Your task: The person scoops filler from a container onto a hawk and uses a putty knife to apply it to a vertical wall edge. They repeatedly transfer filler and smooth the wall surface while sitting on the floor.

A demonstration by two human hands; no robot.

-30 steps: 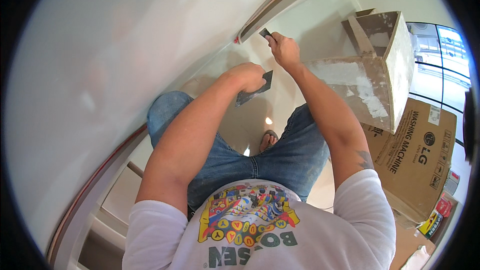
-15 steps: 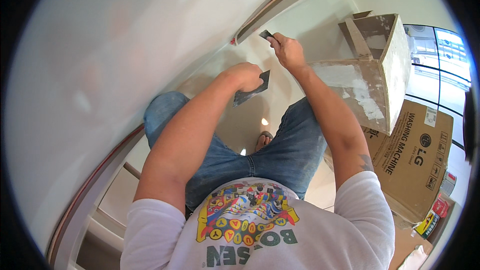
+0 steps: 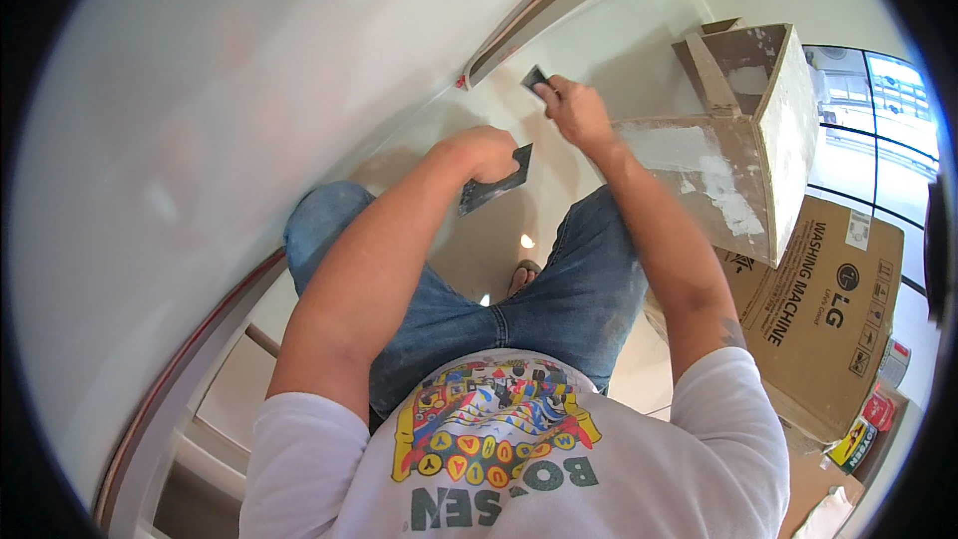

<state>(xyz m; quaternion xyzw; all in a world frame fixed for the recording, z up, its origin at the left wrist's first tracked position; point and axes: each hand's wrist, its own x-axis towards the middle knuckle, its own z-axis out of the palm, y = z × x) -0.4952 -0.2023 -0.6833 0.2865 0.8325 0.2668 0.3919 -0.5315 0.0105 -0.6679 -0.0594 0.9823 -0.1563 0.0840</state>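
My left hand (image 3: 481, 154) is closed around a wide, dark putty knife (image 3: 496, 183), its blade tilted over the gap between my knees. Farther off and to the right, my right hand (image 3: 579, 110) grips a smaller dark putty knife (image 3: 536, 80). That smaller blade points up and left, close to the lower end of a trim strip (image 3: 499, 58) on the white wall (image 3: 190, 170). Both handles are mostly covered by my fingers. Whether any filler sits on the blades is hard to make out.
At right stands a paint-smeared wooden box (image 3: 689, 165), open-topped. A large brown cardboard carton (image 3: 823, 314) is nearer, with a tin (image 3: 893, 364) and small red and yellow packages (image 3: 853, 444) beside it. Dark-framed window panes (image 3: 843, 155) lie beyond. My jeans-clad legs (image 3: 559, 289) spread below my hands.
My right hand has shifted slightly nearer and to the right, and more of its blade shows. My left hand and its putty knife have drifted slightly left.
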